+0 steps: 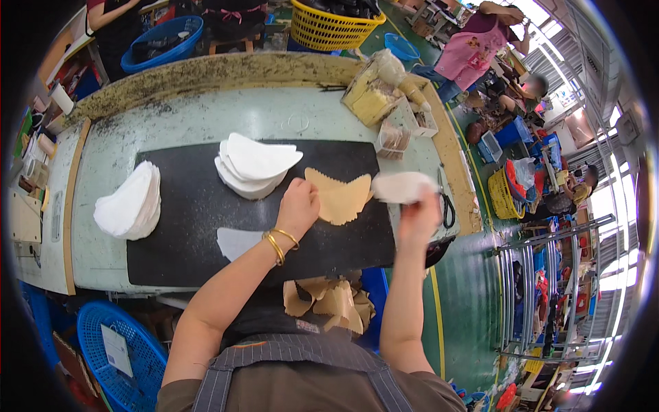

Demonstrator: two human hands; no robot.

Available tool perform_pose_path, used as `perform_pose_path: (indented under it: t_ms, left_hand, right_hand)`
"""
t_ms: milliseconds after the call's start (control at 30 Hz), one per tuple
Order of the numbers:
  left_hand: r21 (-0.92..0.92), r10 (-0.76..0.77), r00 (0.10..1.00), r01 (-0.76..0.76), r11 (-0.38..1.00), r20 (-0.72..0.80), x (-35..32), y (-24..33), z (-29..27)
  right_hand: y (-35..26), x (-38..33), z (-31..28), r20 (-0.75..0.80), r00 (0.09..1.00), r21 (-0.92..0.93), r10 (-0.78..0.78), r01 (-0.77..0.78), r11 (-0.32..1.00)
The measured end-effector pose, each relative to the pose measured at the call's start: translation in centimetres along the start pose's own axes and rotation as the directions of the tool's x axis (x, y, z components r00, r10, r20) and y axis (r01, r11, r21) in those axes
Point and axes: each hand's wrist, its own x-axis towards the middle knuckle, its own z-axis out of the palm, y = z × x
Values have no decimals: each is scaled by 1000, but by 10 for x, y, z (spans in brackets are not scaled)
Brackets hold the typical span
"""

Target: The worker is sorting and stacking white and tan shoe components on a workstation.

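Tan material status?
Left hand at left edge of tan material; right hand holding white piece, blurred; tan material on black mat; white stack near left hand.

Left hand (pixel 300 206) touches the left edge of a tan jagged-edged piece (pixel 345 199) over a black mat (pixel 185 206). At right, the right hand (pixel 420 214) holds a blurred white piece (pixel 400 187).

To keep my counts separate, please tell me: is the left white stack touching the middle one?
Apart: the head view shows black mat between the left stack and middle stack.
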Motion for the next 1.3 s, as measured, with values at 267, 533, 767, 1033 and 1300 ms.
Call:
perform_pose_path:
  t_ms: [267,533,767,1033,1300]
  left_hand:
    - [-650,35,976,118,750,217,-71,89,-53]
    - [-483,-231,931,71,873,-282,-112,37,-123]
    - [-458,-274,943,161,874,-190,-144,47,-116]
    - [-529,-197,976,122,840,-87,-136,57,-91]
    - [-706,-221,928,371,603,300,-128,97,-32]
  right_hand:
    - [-16,-123,34,901,347,-273,-260,920,283]
    - [84,-202,-83,951,158,-275,265,825,493]
    - [109,-185,-228,395,848,-910,355,308,276]
    - [86,-185,-298,-2,986,-1000,164,-1,-5]
    - [-36,-168,-12,658,605,-468,-449,795,386]
